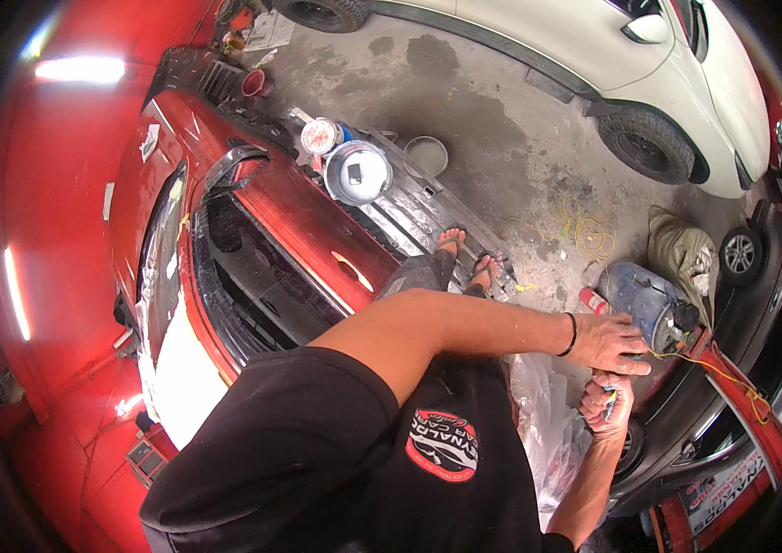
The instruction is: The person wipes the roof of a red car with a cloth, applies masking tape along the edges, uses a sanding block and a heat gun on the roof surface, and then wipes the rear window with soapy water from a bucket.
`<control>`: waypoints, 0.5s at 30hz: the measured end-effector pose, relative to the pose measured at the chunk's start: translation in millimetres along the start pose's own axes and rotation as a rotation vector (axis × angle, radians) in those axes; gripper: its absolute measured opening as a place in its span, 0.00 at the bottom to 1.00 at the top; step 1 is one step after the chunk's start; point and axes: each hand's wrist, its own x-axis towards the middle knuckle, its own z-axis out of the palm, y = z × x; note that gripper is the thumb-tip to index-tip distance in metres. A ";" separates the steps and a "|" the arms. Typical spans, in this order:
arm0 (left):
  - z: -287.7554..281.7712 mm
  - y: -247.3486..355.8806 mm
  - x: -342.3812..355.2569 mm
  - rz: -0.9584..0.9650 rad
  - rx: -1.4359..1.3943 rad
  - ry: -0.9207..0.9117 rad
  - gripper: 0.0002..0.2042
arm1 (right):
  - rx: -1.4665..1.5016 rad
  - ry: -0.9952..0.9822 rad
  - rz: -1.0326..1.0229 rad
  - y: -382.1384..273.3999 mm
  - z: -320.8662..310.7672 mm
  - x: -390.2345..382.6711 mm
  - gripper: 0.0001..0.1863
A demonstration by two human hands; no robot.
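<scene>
My left hand (605, 344), a dark band at its wrist, reaches across my body to the right. Its fingers are bent around something dark that shows only in part between them. Just below it, my right hand (607, 404) is closed in a fist on a small blue and yellow object (610, 400), mostly hidden by the fingers. Both hands are close together, the left above the right fist; whether they hold one thing or two I cannot tell. Clear plastic sheeting (543, 415) hangs beside my right forearm.
On my left stands a red car (308, 226). A metal plank platform (419, 198) under my feet holds a metal bowl (358, 173) and a bucket (320, 136). A blue drum (635, 295), a stuffed sack (681, 253) and a yellow cord (589, 235) lie right. A white car (548, 41) stands beyond.
</scene>
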 end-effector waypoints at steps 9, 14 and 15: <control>-55.0 -74.9 -47.0 -0.501 0.182 -0.457 0.09 | -1.622 0.400 -0.470 -24.0 95.6 129.1 0.15; -77.2 -104.1 -64.1 -0.844 0.162 -0.668 0.11 | -2.170 0.615 -0.337 -33.6 115.9 190.1 0.26; -77.3 -111.1 -70.0 -0.890 0.146 -0.647 0.10 | -2.164 0.632 -0.406 -32.0 124.8 196.1 0.27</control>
